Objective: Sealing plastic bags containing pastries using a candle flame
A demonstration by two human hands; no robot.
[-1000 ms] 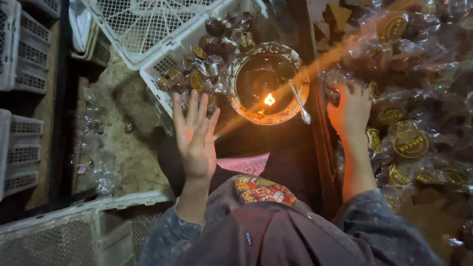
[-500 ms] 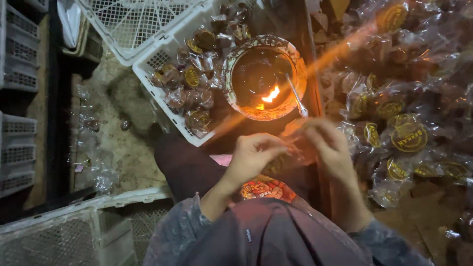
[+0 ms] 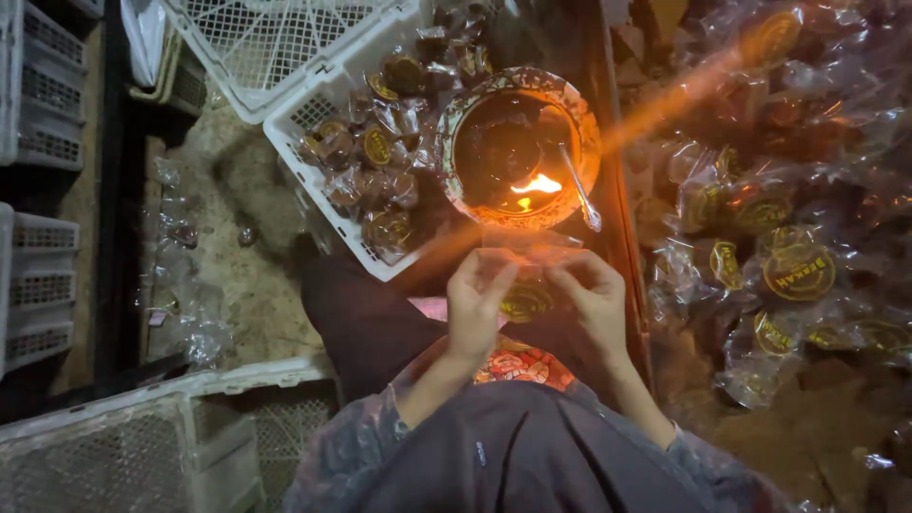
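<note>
My left hand (image 3: pixel 475 304) and my right hand (image 3: pixel 597 302) hold a small clear plastic packet (image 3: pixel 528 275) with a round yellow label between them, just above my lap. The packet's open top edge points toward a metal bowl (image 3: pixel 475 114) right in front of my hands. A small flame (image 3: pixel 537 185) burns inside the bowl, and a metal spoon (image 3: pixel 579 190) leans on its rim.
A white plastic crate (image 3: pixel 304 123) left of the bowl holds several sealed dark packets. A large heap of packets (image 3: pixel 769 228) lies on the right. More white crates stand at far left (image 3: pixel 38 275) and bottom left (image 3: pixel 180 437). Loose plastic litter lies on the dirt floor.
A second ago my left hand was raised open and my right hand reached into the heap on the right. Both hands have come together on a packet below the bowl.
</note>
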